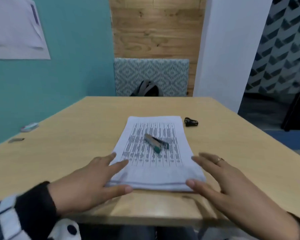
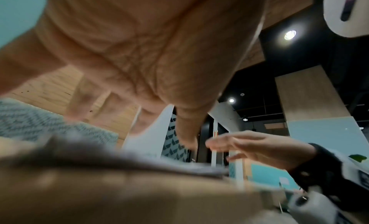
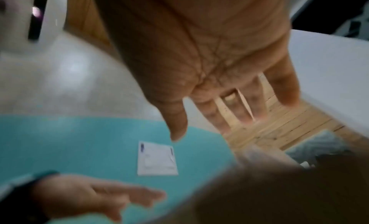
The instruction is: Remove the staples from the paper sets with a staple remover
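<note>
On the tabletop (image 1: pixel 62 153), the paper stack (image 1: pixel 156 170) lies between both hands. At 12 o'clock from them, a stapler-like tool (image 1: pixel 156 142) rests on it. Left hand (image 1: pixel 87 184) and right hand (image 1: pixel 220 181) flank its near corners, fingers spread and relaxed.

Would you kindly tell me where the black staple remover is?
In the head view, the black staple remover sits on the table, just right of the paper stack's far corner.

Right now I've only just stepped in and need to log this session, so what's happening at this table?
A person sits at a wooden table with a stack of stapled paper sets in front of them. The left hand and right hand are open, flanking the stack's near corners, with neither grip on anything. A teal-tipped stapler lies on top of the printed sheet. A small black staple remover sits untouched on the table beyond the stack's far right corner, so staple removal hasn't started.
</note>
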`<action>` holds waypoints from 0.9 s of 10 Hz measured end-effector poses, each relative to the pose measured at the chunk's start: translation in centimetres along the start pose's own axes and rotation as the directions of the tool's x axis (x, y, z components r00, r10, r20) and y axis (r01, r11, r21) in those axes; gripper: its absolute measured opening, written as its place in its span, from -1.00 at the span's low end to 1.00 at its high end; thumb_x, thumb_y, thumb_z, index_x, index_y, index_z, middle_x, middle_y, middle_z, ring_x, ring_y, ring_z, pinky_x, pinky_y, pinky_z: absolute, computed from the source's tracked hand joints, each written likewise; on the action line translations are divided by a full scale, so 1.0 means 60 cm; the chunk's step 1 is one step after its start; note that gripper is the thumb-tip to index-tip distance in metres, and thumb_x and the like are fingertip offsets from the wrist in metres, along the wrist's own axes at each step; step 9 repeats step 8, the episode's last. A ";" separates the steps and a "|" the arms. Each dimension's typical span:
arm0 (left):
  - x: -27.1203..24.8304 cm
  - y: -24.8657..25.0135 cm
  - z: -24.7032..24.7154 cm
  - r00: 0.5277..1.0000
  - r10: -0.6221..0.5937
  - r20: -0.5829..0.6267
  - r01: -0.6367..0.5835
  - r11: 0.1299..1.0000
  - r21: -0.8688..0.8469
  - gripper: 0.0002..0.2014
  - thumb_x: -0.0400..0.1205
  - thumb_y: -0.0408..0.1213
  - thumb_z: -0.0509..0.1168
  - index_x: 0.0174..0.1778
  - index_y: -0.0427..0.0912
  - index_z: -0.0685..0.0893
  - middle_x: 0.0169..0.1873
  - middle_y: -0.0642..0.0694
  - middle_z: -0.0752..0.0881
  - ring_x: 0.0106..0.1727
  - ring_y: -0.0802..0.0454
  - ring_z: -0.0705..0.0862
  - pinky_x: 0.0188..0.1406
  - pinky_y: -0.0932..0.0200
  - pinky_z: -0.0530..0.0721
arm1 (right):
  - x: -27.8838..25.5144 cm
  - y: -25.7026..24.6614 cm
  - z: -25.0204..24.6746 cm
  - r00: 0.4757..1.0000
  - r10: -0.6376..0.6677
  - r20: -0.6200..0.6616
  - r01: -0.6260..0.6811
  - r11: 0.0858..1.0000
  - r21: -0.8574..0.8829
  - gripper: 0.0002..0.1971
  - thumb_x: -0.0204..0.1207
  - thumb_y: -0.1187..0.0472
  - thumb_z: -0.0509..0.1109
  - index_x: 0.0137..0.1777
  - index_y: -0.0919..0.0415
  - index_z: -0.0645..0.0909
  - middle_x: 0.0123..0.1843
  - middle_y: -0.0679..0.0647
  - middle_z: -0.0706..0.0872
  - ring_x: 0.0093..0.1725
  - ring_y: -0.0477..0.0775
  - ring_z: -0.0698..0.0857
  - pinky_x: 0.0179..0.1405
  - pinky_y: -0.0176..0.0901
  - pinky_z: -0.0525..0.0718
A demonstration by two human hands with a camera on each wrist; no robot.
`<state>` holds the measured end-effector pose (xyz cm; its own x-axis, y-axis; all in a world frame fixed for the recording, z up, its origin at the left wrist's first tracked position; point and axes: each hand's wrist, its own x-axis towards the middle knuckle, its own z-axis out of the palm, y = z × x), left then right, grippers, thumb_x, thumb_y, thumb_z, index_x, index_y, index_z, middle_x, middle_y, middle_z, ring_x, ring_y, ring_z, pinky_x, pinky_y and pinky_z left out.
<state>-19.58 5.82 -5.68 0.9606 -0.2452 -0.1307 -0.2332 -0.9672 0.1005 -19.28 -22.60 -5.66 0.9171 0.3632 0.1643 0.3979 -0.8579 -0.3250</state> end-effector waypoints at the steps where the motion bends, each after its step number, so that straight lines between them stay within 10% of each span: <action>1: -0.016 0.039 0.077 0.960 -0.185 -0.212 0.176 0.983 -0.058 0.15 0.08 0.57 -0.73 0.61 0.23 -0.02 0.65 0.01 -0.11 0.66 0.05 -0.11 0.55 -0.06 0.18 | -0.004 0.001 0.085 0.950 -0.006 -0.311 -0.015 0.998 -0.066 -0.18 0.45 -0.44 -0.13 0.40 0.13 0.55 0.48 0.15 0.51 0.50 0.17 0.45 0.30 -0.03 0.52; 2: -0.013 0.054 0.119 0.884 -0.218 -0.413 0.176 0.975 -0.139 -0.14 0.59 0.31 -0.46 0.34 -0.02 0.63 0.38 -0.13 0.59 0.42 -0.12 0.53 0.22 0.01 0.58 | -0.004 0.002 0.127 0.795 -0.089 -0.600 0.009 0.991 -0.136 -0.56 0.57 -0.08 0.13 -0.17 0.14 0.78 -0.06 0.07 0.83 -0.06 0.08 0.81 -0.30 -0.24 0.62; 3: -0.012 0.060 0.128 0.798 -0.205 -0.567 0.141 0.978 -0.155 -0.44 0.65 0.05 -0.08 0.05 -0.14 0.80 0.05 -0.18 0.79 0.12 -0.23 0.74 -0.06 -0.09 0.72 | -0.003 -0.007 0.131 0.708 -0.059 -0.704 -0.063 0.987 -0.146 -0.59 0.51 0.04 0.16 -0.52 0.12 0.61 -0.48 -0.02 0.71 -0.55 0.11 0.66 -0.64 -0.28 0.27; 6: -0.007 0.070 0.140 0.749 -0.194 -0.634 0.133 0.981 -0.143 -0.55 0.56 -0.08 0.02 -0.13 -0.12 0.84 -0.12 -0.15 0.83 -0.03 -0.17 0.80 -0.24 0.01 0.74 | -0.003 -0.007 0.142 0.658 -0.064 -0.750 -0.101 0.980 -0.172 -0.58 0.46 0.08 0.14 -0.61 0.13 0.53 -0.64 0.05 0.56 -0.68 0.19 0.52 -0.55 -0.35 0.14; 8: -0.002 0.072 0.153 0.588 -0.157 -0.794 0.030 0.985 -0.172 -0.51 0.62 -0.03 -0.01 -0.10 -0.11 0.84 -0.06 -0.10 0.82 0.00 -0.12 0.79 -0.16 0.16 0.68 | -0.002 0.005 0.154 0.606 -0.096 -0.790 -0.032 0.989 -0.145 -0.62 0.46 0.07 0.15 -0.53 0.11 0.60 -0.55 0.04 0.65 -0.62 0.19 0.61 -0.67 -0.31 0.33; 9: -0.002 0.072 0.153 0.588 -0.157 -0.794 0.030 0.985 -0.172 -0.51 0.62 -0.03 -0.01 -0.10 -0.11 0.84 -0.06 -0.10 0.82 0.00 -0.12 0.79 -0.16 0.16 0.68 | -0.002 0.005 0.154 0.606 -0.096 -0.790 -0.032 0.989 -0.145 -0.62 0.46 0.07 0.15 -0.53 0.11 0.60 -0.55 0.04 0.65 -0.62 0.19 0.61 -0.67 -0.31 0.33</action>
